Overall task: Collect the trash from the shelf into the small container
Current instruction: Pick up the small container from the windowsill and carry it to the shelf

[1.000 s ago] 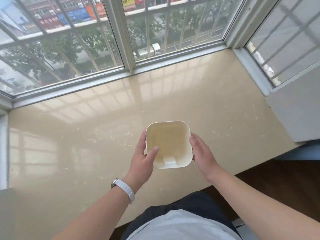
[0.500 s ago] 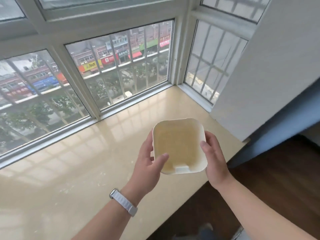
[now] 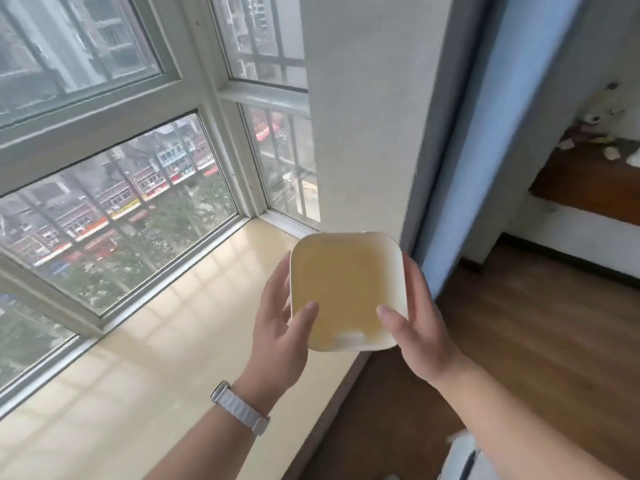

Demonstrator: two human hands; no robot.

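A small cream square container (image 3: pixel 343 282) with rounded corners is held in the air in front of me, its open mouth facing the camera and nothing inside it. My left hand (image 3: pixel 280 327) grips its left side, thumb over the front rim. My right hand (image 3: pixel 415 323) grips its right side, thumb on the lower right rim. It hangs over the right end of the glossy beige window ledge (image 3: pixel 156 358). At the far right a brown wooden shelf (image 3: pixel 588 185) carries some blurred small items (image 3: pixel 595 129).
Barred windows (image 3: pixel 121 209) run along the ledge's back and right end. A white wall pillar (image 3: pixel 363 116) and a blue edge (image 3: pixel 485 133) stand just right of the ledge. Wooden floor (image 3: pixel 519 341) spreads to the right. A white watch strap (image 3: pixel 239 408) is on my left wrist.
The view has swung right and up, from the ledge toward the room. The container stays in both hands and now sits over the ledge's right end. The shelf has come into view.
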